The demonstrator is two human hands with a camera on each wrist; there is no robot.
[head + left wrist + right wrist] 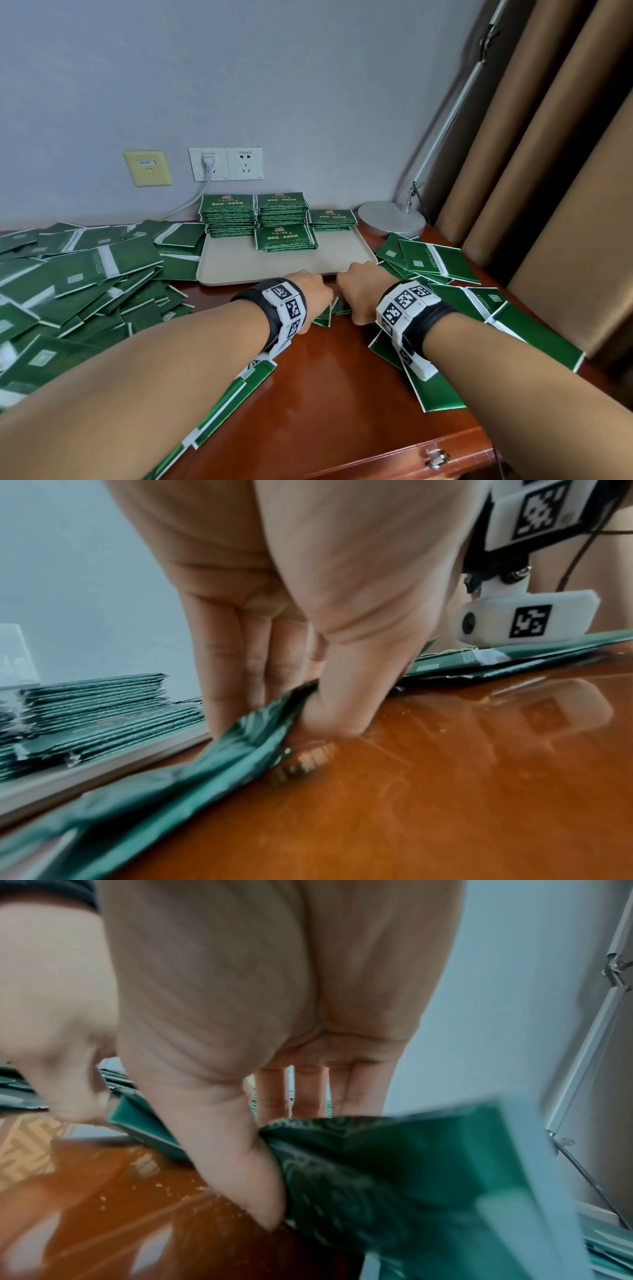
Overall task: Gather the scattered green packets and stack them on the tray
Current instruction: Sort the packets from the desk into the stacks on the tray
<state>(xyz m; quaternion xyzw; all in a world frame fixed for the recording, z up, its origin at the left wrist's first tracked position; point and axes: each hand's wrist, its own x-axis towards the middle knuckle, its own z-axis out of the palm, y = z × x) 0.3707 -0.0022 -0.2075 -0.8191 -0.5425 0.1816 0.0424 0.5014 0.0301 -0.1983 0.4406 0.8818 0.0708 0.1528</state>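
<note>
Just in front of the beige tray, both hands meet over the wooden table. My left hand pinches one end of a small bundle of green packets between thumb and fingers, and my right hand pinches the other end. The left wrist view shows the left hand holding the bundle on edge against the table. In the right wrist view the right hand grips the packets. Several neat stacks stand at the tray's far side.
A large heap of loose green packets covers the table's left part, and more packets lie to the right. A lamp base stands behind the tray's right corner. Wall sockets and brown curtains lie beyond.
</note>
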